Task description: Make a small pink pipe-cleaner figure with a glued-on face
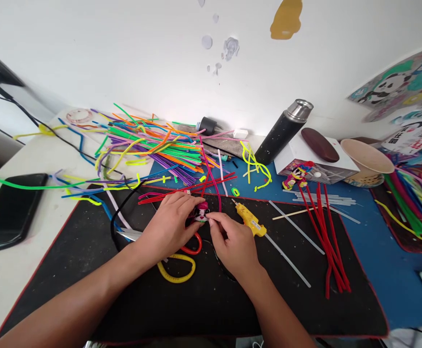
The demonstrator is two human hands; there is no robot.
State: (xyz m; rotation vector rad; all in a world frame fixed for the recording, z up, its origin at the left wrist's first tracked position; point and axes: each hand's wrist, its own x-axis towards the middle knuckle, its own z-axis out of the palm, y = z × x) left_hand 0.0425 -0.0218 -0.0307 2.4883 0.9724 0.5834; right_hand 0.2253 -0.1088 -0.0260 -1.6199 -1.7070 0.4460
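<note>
Across the top of the frame we've got a white wall; below it, filling the lower middle, a black mat with red edging. Upper left to center, we see a big pile of fuzzy craft stems, mixed colors, strays spreading left. Far left: black phone, partly under a green stem. Center: we have both hands. Left hand grips the small piece, fingers above, thumb below. Right hand has curled fingers, index fingertip and thumb at the piece's right edge; we can't tell if it's pinching or just pressing. Upper right, white box with an oval maroon case on top; black flask just left of the box, silver cap. Right side of mat: bundle of red stems. Below the hands, scissors, one red and one yellow loop, blades poking out left of the left wrist. Right of center, yellow glue gun, clear stick out its back. Colorful figurine in front of the box. Dead center, between the hands, small piece: pink top, black and white below, partly covered by fingers. Smallest we note: yellow-green ring, above the glue gun.
</note>
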